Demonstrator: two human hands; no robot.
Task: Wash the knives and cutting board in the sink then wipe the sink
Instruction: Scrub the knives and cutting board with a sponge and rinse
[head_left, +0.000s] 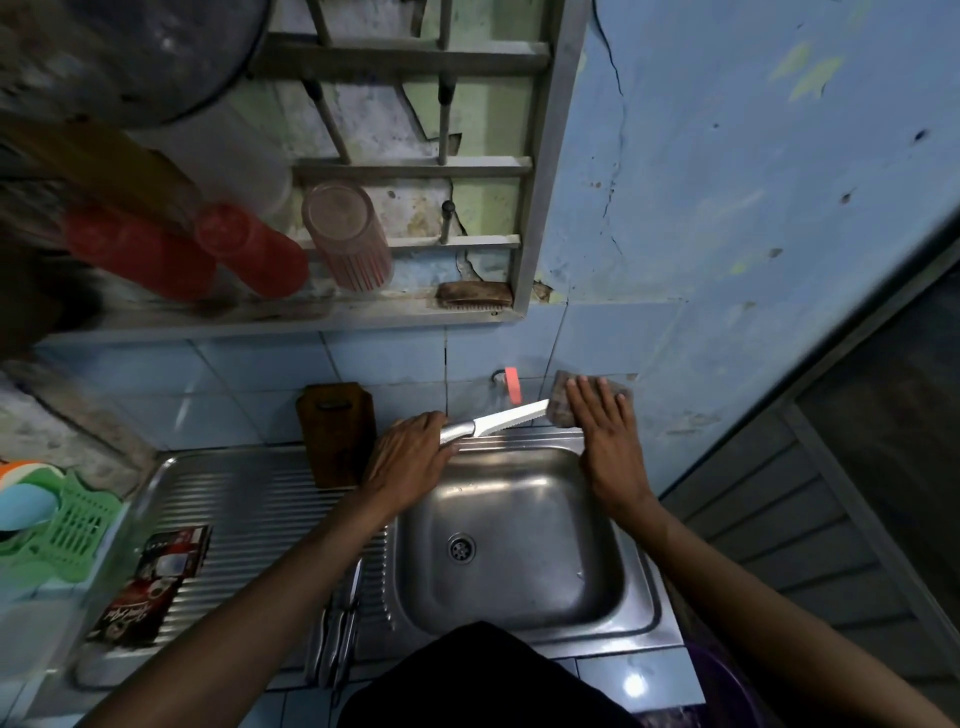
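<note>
My left hand (410, 460) grips the serrated steel knife (493, 422) by its smooth metal handle above the steel sink (519, 587); wet, it seems slippery. My right hand (602, 431) presses a sponge (561, 402), fingers straight.

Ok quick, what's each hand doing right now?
Left hand: grips the metal handle of the serrated knife over the sink.
Right hand: fingers straight, pressing a scrubbing sponge against the blade tip.

Dim, bluish light; glare is seen on the sink (540, 499) basin. Edges are bent by wide-angle distortion, left side blurred.
</note>
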